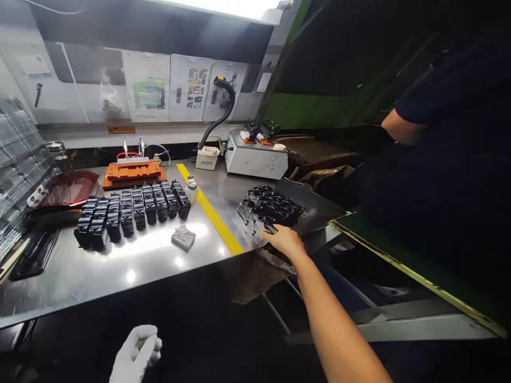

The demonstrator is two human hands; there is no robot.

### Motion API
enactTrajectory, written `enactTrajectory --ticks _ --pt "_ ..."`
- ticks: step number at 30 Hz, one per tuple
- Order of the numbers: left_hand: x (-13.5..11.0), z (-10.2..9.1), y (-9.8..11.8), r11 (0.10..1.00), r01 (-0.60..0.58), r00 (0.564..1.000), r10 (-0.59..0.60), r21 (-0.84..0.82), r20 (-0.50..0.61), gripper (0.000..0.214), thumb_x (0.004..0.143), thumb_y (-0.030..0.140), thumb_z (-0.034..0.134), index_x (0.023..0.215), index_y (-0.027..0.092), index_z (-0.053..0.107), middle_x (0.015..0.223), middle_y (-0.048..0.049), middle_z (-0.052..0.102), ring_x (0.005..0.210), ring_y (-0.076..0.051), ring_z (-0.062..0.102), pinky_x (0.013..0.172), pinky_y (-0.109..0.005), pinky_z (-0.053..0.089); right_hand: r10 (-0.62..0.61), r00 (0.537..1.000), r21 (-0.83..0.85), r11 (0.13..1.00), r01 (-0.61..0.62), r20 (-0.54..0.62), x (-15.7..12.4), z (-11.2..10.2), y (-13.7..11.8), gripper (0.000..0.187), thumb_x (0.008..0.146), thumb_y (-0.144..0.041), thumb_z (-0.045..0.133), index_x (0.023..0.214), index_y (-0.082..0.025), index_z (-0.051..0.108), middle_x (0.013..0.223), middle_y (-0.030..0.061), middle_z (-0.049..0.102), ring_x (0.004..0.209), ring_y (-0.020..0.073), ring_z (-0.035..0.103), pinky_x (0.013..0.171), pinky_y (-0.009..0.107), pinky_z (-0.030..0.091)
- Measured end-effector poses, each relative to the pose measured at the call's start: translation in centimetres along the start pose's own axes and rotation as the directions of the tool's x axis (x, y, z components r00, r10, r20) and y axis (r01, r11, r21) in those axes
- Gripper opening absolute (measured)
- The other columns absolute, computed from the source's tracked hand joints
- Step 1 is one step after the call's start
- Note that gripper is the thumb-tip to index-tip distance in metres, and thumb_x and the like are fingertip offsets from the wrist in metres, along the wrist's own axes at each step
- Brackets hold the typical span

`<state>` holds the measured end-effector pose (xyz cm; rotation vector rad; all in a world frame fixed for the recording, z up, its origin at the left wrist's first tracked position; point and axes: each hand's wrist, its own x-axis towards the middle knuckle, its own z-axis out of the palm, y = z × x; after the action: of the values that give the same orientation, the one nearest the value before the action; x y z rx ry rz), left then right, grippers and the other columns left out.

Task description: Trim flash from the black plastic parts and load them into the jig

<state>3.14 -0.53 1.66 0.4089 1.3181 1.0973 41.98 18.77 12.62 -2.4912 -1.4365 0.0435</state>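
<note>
My right hand (285, 243), bare, reaches to the near edge of the bench at a cluster of black molded plastic parts (275, 205). Its thumb and fingers lie around a dark piece at the near side of that cluster; the fingertips are partly hidden. In a white glove, my left hand (138, 352) hangs low in front of the bench, fingers loosely curled, with nothing visible in them. Rows of glossy black plastic parts (133, 210) stand on the metal bench to the left. A folded grey cloth pad (183, 237) lies between the rows and the yellow tape.
An orange fixture (133, 173) stands behind the rows, with a grey box (257, 157) holding black parts at the back right. Yellow tape (215, 213) crosses the bench (80, 282). Clear trays (16, 154) are stacked at left. Another person's arm (403, 127) shows at right.
</note>
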Motion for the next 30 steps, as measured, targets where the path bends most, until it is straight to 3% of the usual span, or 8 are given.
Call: enactTrajectory --ticks 7,9,11,13,18,22,27,30 --pt "-0.7 2.7 3.5 0.983 -0.017 0.976 0.057 -0.184 0.212 0.072 0.065 0.044 0.077 0.128 0.021 0.049 0.119 -0.0161 0.061 0.094 -0.024 0.065 0.082 -0.037 0.052 -0.423 0.887 0.505 0.733 0.456 -0.188 -10.3 1.7 -7.2 0.046 0.071 -0.048 0.067 0.101 -0.013 0.069 0.089 0.0113 0.073 0.080 0.0265 0.069 0.067 0.034 0.055" --pt "-0.6 3.7 4.9 0.943 -0.035 0.968 0.114 -0.330 0.222 0.077 0.072 0.043 0.072 0.139 0.030 0.035 0.136 -0.0138 0.050 0.109 -0.027 0.060 0.085 -0.038 0.052 -0.702 0.696 0.420 0.592 0.688 -0.152 -15.9 1.9 -10.2 0.044 0.076 -0.044 0.065 0.113 -0.019 0.065 0.091 0.0093 0.073 0.077 0.0234 0.069 0.067 0.032 0.055" --pt "-0.4 3.9 5.7 0.912 -0.020 0.981 0.098 -0.411 0.169 0.071 0.074 0.040 0.070 0.136 0.030 0.039 0.131 -0.0109 0.056 0.106 -0.025 0.062 0.083 -0.036 0.053 -0.926 0.378 0.488 0.324 0.811 -0.013 -19.4 2.1 -12.7 0.044 0.077 -0.044 0.066 0.115 -0.022 0.063 0.093 0.0064 0.073 0.076 0.0196 0.070 0.065 0.027 0.054" --pt "-0.2 2.9 6.0 0.896 0.086 0.990 -0.030 -0.436 0.135 0.056 0.073 0.036 0.072 0.123 0.022 0.053 0.109 -0.0088 0.067 0.090 -0.023 0.067 0.078 -0.034 0.055 -0.963 0.260 0.566 0.249 0.786 0.062 -19.5 2.5 -14.5 0.040 0.079 -0.044 0.065 0.112 -0.024 0.065 0.095 0.0040 0.073 0.078 0.0166 0.069 0.064 0.023 0.054" --pt "0.0 -1.5 5.1 0.716 0.496 0.847 -0.272 -0.491 0.457 0.043 0.079 0.048 0.061 0.103 0.012 0.063 0.092 -0.0093 0.070 0.077 -0.023 0.068 0.071 -0.043 0.056 -0.703 0.696 0.222 0.709 0.670 0.147 -11.0 6.0 -16.1 0.046 0.077 -0.042 0.068 0.119 -0.024 0.062 0.122 0.0098 0.062 0.108 0.0263 0.061 0.091 0.041 0.050" --pt "0.2 -2.8 4.2 0.673 0.556 0.786 -0.236 -0.487 0.571 0.066 0.077 0.068 0.051 0.102 0.009 0.065 0.094 -0.0128 0.069 0.076 -0.024 0.067 0.064 -0.038 0.055 -0.700 0.702 0.264 0.708 0.655 0.134 -11.1 9.2 -16.8 0.041 0.082 -0.034 0.061 0.121 -0.021 0.061 0.119 0.0093 0.064 0.110 0.0244 0.060 0.095 0.040 0.048" --pt "0.9 -2.4 4.0 0.708 0.537 0.812 -0.284 -0.460 0.510 0.066 0.075 0.070 0.050 0.101 0.011 0.066 0.094 -0.0130 0.070 0.074 -0.024 0.068 0.063 -0.037 0.055 -0.891 0.454 0.510 0.403 0.760 0.027 -19.4 9.8 -18.2 0.040 0.079 -0.034 0.064 0.119 -0.026 0.062 0.123 0.0054 0.062 0.107 0.0214 0.063 0.091 0.034 0.053" --pt "1.1 -2.5 4.3 0.726 0.527 0.824 -0.308 -0.443 0.476 0.067 0.075 0.071 0.049 0.101 0.012 0.066 0.093 -0.0133 0.070 0.070 -0.023 0.068 0.060 -0.036 0.055 -0.862 0.506 0.456 0.458 0.763 0.018 -21.5 9.9 -18.8 0.040 0.081 -0.032 0.063 0.121 -0.026 0.061 0.121 0.0068 0.064 0.107 0.0232 0.063 0.089 0.036 0.055"
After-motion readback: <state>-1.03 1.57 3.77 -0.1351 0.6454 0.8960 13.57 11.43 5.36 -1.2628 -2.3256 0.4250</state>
